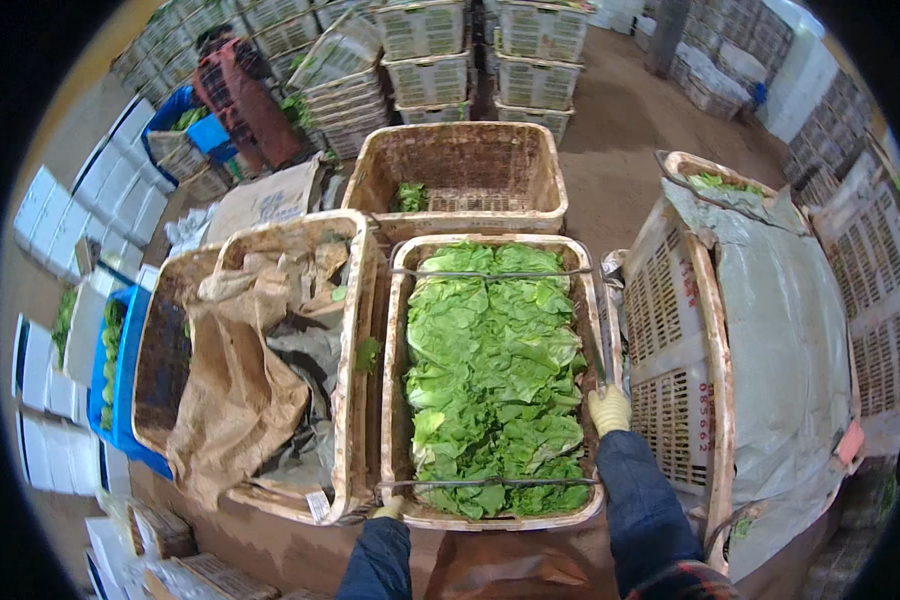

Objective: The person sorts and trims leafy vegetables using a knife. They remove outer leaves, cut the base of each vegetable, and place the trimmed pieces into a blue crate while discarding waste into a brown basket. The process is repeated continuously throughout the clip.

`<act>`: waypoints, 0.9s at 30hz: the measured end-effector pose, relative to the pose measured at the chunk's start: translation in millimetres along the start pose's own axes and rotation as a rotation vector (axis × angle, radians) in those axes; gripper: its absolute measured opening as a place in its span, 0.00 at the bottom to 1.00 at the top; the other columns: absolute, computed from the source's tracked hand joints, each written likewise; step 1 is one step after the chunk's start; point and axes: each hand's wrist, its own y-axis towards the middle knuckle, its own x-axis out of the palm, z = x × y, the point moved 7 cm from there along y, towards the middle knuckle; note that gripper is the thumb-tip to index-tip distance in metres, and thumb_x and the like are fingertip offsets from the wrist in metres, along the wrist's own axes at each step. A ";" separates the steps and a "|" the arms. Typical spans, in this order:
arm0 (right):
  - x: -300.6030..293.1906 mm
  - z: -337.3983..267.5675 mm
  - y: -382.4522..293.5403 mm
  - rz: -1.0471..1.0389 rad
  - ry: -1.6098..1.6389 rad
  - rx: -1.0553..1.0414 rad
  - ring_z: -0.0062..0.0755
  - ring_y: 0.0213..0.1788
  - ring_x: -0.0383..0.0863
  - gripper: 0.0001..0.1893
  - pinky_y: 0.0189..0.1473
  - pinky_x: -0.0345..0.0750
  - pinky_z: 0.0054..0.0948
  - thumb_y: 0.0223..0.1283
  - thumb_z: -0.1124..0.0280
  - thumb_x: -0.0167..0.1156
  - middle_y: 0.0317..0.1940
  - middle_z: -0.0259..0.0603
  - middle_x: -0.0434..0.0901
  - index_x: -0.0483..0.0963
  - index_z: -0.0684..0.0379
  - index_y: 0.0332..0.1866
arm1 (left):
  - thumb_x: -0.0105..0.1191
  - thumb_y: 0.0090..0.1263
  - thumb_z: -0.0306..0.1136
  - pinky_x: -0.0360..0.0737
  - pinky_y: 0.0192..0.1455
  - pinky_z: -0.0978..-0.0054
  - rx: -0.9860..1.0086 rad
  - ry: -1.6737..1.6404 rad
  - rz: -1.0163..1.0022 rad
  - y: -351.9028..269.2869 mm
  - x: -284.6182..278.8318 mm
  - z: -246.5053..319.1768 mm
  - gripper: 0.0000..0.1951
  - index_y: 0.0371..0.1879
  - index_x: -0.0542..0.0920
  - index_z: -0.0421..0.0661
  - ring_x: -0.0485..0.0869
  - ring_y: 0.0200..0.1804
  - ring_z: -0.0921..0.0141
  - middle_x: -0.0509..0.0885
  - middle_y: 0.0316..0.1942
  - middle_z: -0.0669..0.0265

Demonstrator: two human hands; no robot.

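Observation:
Before me a dirty white plastic crate (pixel 391 390) holds closely packed green leaf lettuce (pixel 495 352). Wire handles cross its far end and its near end (pixel 510 481). My right hand (pixel 610 409), in a pale yellow glove, grips the crate's right rim. A slim dark strip (pixel 600 364) runs up from its fingers along the inside of the rim; I cannot tell whether the hand holds it. My left hand (pixel 390 508), gloved too, is at the near left corner below the wire handle. Most of its fingers are hidden.
Left stands a crate (pixel 351 360) with brown sacking (pixel 240 375). Beyond, another crate (pixel 454 221) contains a little lettuce (pixel 412 196). A covered crate stack (pixel 784 330) is close on the right. A person (pixel 244 97) bends near blue bins at far left.

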 end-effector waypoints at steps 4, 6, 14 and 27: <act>58.2 3.4 55.1 -0.091 -0.114 -0.528 0.56 0.52 0.85 0.15 0.57 0.81 0.47 0.69 0.57 0.59 0.48 0.51 0.87 0.86 0.54 0.48 | 0.61 0.59 0.67 0.81 0.50 0.59 0.197 0.377 0.187 -15.9 -2.9 15.4 0.38 0.49 0.88 0.39 0.88 0.47 0.60 0.88 0.45 0.47; 96.2 34.5 83.3 -0.102 -0.360 -0.704 0.46 0.59 0.83 0.19 0.61 0.78 0.49 0.70 0.64 0.60 0.59 0.47 0.83 0.80 0.49 0.64 | 0.61 0.57 0.68 0.74 0.69 0.62 0.198 0.181 -0.018 -17.3 12.8 8.5 0.44 0.59 0.85 0.38 0.83 0.64 0.57 0.85 0.59 0.42; 114.7 80.9 136.3 -0.164 -0.395 -0.410 0.45 0.49 0.77 0.19 0.51 0.76 0.37 0.80 0.61 0.49 0.53 0.53 0.80 0.76 0.59 0.65 | 0.64 0.50 0.65 0.79 0.68 0.63 0.396 0.179 0.206 -39.7 6.0 23.7 0.44 0.58 0.86 0.38 0.85 0.63 0.51 0.86 0.59 0.43; 118.7 180.6 -114.1 -0.442 -0.093 -0.217 0.63 0.70 0.74 0.44 0.72 0.71 0.47 0.66 0.44 0.65 0.68 0.72 0.73 0.65 0.66 0.77 | 0.65 0.54 0.68 0.83 0.59 0.59 0.270 0.206 -0.115 -109.1 -85.2 -151.3 0.38 0.56 0.89 0.50 0.89 0.51 0.50 0.91 0.47 0.48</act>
